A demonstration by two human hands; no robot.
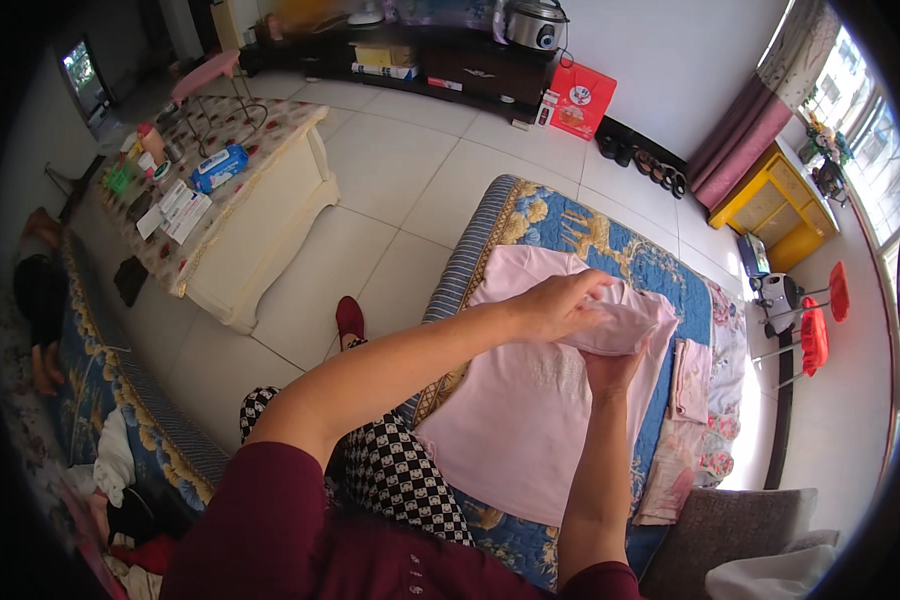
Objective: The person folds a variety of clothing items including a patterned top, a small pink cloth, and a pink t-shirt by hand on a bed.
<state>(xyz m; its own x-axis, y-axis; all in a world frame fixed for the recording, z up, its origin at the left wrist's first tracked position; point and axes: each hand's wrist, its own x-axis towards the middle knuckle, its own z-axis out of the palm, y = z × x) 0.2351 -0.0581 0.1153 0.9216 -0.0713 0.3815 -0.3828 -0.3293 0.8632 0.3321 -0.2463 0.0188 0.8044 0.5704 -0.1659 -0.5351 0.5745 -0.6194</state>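
Note:
A pink long-sleeved top [517,420] lies spread over a blue patterned quilted cover [457,277]. Over its upper part, my left hand [566,307] touches the raised pink fabric from above, its fingers partly bent; whether it grips the cloth is unclear. My right hand [613,369] is below that fabric and holds a gathered part of it, with some fingers hidden by the cloth. To the right of the top lie folded pink garments [691,382].
A low table [285,225] with wipes [219,169], boxes and a pink stool stands at the upper left. A grey cushion [727,540] is at the lower right, red stools [814,337] by the wall. Another person's bare feet [45,367] show at the far left.

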